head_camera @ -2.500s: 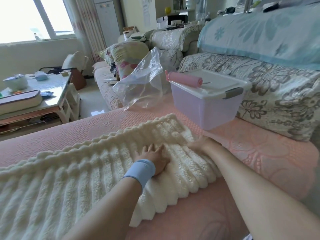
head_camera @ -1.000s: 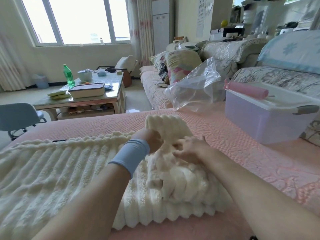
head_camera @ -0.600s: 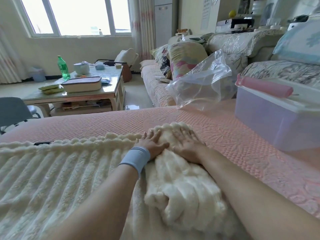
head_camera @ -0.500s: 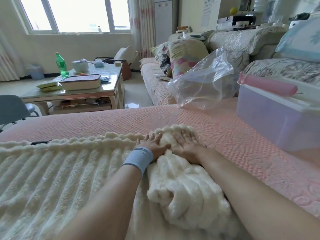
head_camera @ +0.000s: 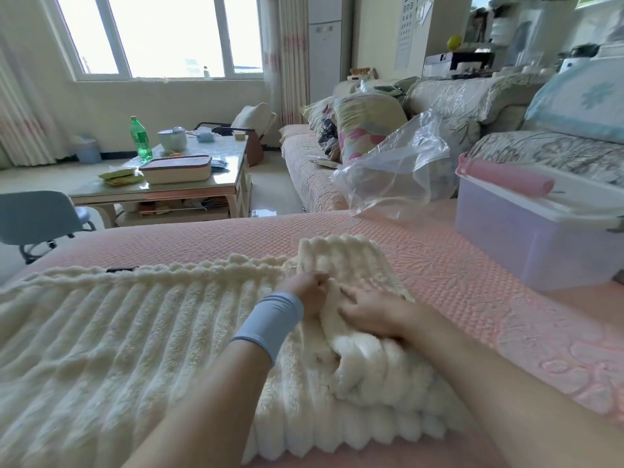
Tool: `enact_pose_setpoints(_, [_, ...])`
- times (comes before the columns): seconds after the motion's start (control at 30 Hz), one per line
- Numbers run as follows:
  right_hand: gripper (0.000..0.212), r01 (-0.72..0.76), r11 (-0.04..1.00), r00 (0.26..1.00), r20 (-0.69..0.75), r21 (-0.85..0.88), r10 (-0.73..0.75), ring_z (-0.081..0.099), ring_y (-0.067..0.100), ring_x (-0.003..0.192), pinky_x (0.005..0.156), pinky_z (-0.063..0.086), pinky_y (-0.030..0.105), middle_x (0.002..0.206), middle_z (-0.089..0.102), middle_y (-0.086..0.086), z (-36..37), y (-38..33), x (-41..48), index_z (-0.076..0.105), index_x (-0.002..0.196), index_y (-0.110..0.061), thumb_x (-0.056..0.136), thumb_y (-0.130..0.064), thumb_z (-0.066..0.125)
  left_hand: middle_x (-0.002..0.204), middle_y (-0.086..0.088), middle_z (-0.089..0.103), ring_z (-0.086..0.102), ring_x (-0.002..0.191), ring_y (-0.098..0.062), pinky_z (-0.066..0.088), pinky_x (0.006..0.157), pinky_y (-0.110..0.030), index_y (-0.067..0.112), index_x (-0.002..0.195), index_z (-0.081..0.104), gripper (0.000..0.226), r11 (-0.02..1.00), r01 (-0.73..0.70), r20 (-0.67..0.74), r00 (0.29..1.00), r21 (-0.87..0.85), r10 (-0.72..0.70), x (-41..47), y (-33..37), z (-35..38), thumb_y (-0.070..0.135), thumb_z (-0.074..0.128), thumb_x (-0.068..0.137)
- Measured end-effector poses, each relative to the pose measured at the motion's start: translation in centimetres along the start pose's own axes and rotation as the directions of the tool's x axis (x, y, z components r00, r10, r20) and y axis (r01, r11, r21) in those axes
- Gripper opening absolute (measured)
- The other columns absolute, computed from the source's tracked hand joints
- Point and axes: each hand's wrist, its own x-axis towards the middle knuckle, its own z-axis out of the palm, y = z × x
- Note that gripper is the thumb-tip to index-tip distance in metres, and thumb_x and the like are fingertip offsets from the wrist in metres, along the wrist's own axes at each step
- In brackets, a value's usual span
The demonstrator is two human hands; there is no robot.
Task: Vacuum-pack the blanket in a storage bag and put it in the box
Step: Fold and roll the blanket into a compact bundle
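Both flat hands are curling now: left hand [head_camera: 305, 292] and right hand [head_camera: 371, 310] are gripping the rolled right end of the white blanket [head_camera: 135, 332]. Its long flat part is lying leftward on the pink cover [head_camera: 472, 282].

The cream blanket [head_camera: 135, 349] runs off the picture's left and bottom edges, so its full length is unseen. The left hand [head_camera: 305, 288] and right hand [head_camera: 371, 310] curl into its rolled end, both hands' fingertips buried in the pile. At the blanket's far edge, a small dark object [head_camera: 121, 269] is too small to identify. Right of the blanket, the storage box [head_camera: 526, 244] is cut off by the right edge.
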Motion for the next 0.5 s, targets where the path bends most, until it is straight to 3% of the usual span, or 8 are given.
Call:
enact_pose_setpoints(0.07, [0.075,-0.010,0.996,1.000,0.021,-0.090,0.012,-0.018,0.023,0.152,0.119,-0.005,0.063,0.166,-0.018,-0.002,1.8,-0.9,-2.3,-0.005,0.159,-0.033,0.096,-0.058,0.026,0.156,0.006,0.033,0.035,0.141,-0.021,0.031,0.115,-0.036,0.026,0.143,0.046,0.044,0.999,-0.024,0.017,1.000,0.031,0.024,-1.9,0.3,0.2,0.023,0.031,0.102])
enact_pose_setpoints(0.17, [0.069,-0.053,0.953,0.993,-0.114,-0.297,0.020,-0.015,0.025,0.153,0.115,-0.004,0.068,0.166,-0.017,0.000,4.4,-2.0,-4.4,-0.010,0.158,-0.028,0.101,-0.057,0.015,0.163,0.005,0.009,0.006,0.150,-0.019,0.006,0.122,-0.041,0.026,0.154,0.021,0.049,0.987,-0.011,0.167,0.986,0.163,-0.017,-4.4,0.2,0.5,0.029,0.021,0.105])
enact_pose_setpoints(0.27, [0.071,-0.057,0.952,0.980,-0.200,-0.301,-0.005,-0.005,0.024,0.154,0.116,-0.001,0.068,0.168,-0.005,0.002,5.5,-2.3,-5.4,-0.002,0.160,-0.027,0.096,-0.058,0.004,0.163,0.006,-0.004,-0.008,0.150,-0.021,-0.003,0.121,-0.049,0.032,0.155,0.005,0.054,0.979,0.072,0.241,0.963,0.190,-0.117,-5.9,-0.3,1.5,0.037,0.021,0.103])
enact_pose_setpoints(0.4, [0.075,-0.064,0.988,0.979,-0.199,-0.142,0.034,-0.005,0.026,0.154,0.116,-0.004,0.066,0.168,-0.004,0.006,4.4,-2.1,-7.9,0.001,0.160,-0.025,0.096,-0.062,0.017,0.162,0.002,0.014,0.006,0.150,-0.022,0.006,0.121,-0.048,0.024,0.152,0.028,0.050,0.974,0.049,0.109,0.991,0.223,-0.074,-7.5,1.4,0.4,0.027,0.027,0.102])
enact_pose_setpoints(0.5, [0.086,-0.081,0.976,0.989,-0.137,-0.203,0.054,-0.016,0.029,0.152,0.112,-0.010,0.070,0.166,-0.015,0.007,5.1,-2.4,-10.0,-0.009,0.159,-0.025,0.091,-0.072,0.014,0.161,0.002,0.021,0.017,0.148,-0.021,0.013,0.120,-0.045,0.024,0.148,0.038,0.049,0.979,-0.019,0.037,0.999,0.205,0.012,-8.6,2.9,-0.4,0.020,0.031,0.100])
